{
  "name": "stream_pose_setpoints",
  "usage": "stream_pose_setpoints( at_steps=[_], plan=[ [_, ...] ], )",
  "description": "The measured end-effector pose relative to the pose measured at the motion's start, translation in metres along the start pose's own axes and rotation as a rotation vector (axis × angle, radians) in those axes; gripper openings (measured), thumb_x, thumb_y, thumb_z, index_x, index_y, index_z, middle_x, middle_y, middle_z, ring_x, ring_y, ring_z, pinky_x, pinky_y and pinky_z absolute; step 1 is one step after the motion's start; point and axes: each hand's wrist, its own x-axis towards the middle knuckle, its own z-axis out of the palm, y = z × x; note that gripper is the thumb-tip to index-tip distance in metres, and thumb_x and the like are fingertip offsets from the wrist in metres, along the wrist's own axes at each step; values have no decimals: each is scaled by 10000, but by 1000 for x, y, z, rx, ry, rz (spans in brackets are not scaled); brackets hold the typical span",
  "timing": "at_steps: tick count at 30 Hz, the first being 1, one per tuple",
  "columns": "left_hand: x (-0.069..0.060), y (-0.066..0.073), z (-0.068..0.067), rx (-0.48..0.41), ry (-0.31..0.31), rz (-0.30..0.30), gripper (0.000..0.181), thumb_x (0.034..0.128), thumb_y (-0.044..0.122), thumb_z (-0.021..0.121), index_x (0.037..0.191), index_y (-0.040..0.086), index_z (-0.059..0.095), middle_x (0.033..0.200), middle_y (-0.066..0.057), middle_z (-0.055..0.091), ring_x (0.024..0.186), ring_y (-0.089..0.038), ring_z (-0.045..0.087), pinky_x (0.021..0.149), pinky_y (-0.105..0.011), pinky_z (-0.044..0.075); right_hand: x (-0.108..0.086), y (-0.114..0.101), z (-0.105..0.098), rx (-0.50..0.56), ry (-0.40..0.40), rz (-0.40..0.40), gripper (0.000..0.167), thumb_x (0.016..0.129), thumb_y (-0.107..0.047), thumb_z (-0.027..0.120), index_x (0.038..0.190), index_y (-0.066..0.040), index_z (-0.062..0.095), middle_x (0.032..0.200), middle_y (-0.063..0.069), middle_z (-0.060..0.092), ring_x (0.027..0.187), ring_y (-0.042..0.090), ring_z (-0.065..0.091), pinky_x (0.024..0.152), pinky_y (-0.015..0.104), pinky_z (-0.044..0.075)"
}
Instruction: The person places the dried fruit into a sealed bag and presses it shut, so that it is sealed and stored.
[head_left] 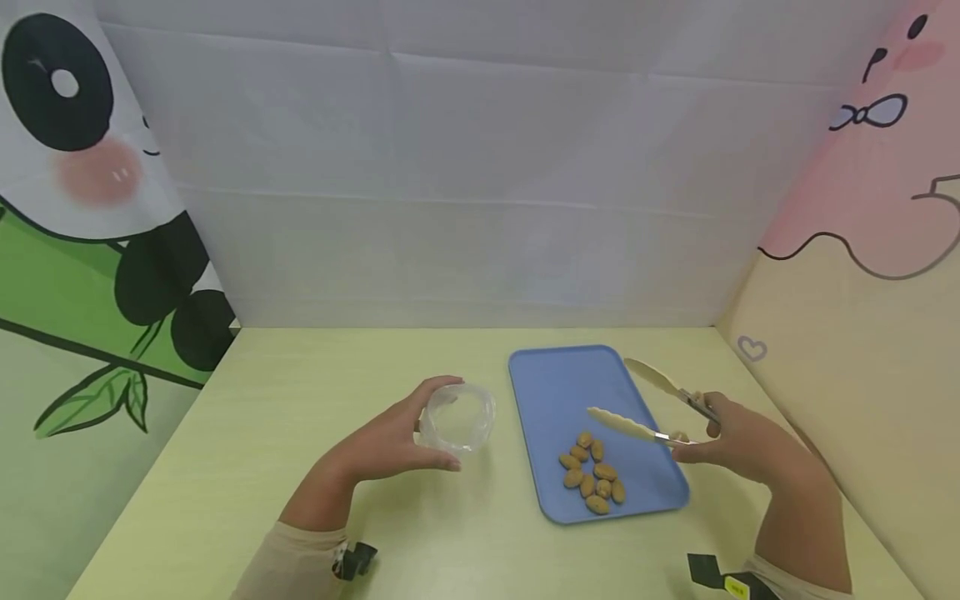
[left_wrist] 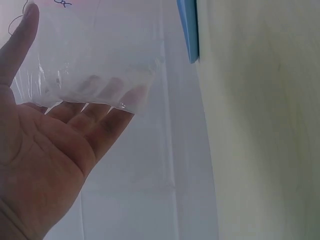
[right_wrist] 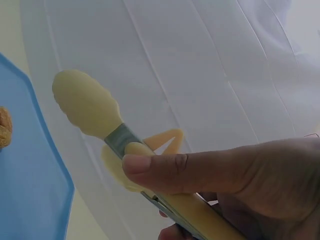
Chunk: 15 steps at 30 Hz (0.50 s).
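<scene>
Panda drawing (head_left: pixel 101 171): on the wall well to the left of the blue tray (head_left: pixel 551 400); it seems only decoration.
Left hand (head_left: pixel 382 446): left of the tray and lifted off the table (head_left: pixel 420 537), its fingers and thumb curved around opposite sides of a clear container, grasping it. That sideways hold probably serves to leave the mouth uncovered.
Clear container (head_left: pixel 459 417): between the left hand's thumb and fingers, near the tray's left edge and raised above table height. It looks empty, though the see-through wall makes this hard to tell for certain.
Tray: flat on the table, between the two hands; its raised rim likely stops loose pieces from rolling off.
Brown oval pieces (head_left: pixel 604 472): gathered in a loose cluster on the tray's near end, none touched by a hand.
Tongs (head_left: pixel 626 423): held above the tray's right side, arms spread, one cream tip over the tray's surface and the other by its right edge; nothing sits between them.
Right hand (head_left: pixel 750 442): right of the tray, fingers and thumb grasping the tongs on opposite arms, presumably to control how wide they spread.
</scene>
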Motion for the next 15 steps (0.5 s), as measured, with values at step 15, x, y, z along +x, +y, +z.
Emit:
stream_pose_setpoints(
  at_steps=[15],
  plan=[
    [-1,0,-1,-7,-9,8,942,730,378,868,1451,451,266,1365,13,454,1079,-251,569,801,-381,504,5,-8,2,-8,17,-46,855,731,-689,717,1269,-83,443,1119,126,570,877,244,571,659,387,453]
  ],
)
